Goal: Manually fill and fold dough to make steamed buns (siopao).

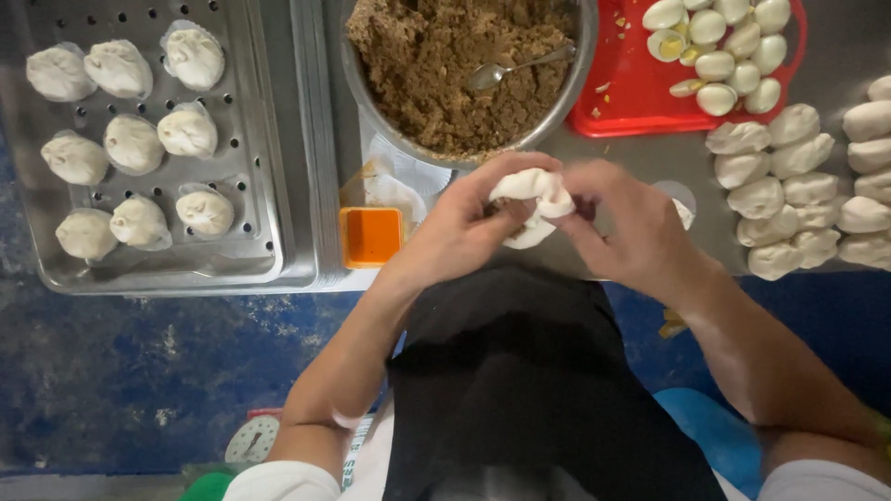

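Dough bun (534, 199) sits pinched between both hands, left hand (464, 227) cupping beneath, right hand (626, 223) gripping its right edge, near the filling bowl (464, 70).

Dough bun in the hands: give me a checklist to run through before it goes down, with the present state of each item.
1. Both hands grip the dough bun, left hand and right hand: ok.
2. Top pleats fully pinched shut: cannot tell, fingers cover them.
3. Free space on the perforated steel tray beside the nine finished buns: ok.
4. Filling left in the metal bowl, spoon in it: ok.
5. Dough pieces waiting at right: ok.
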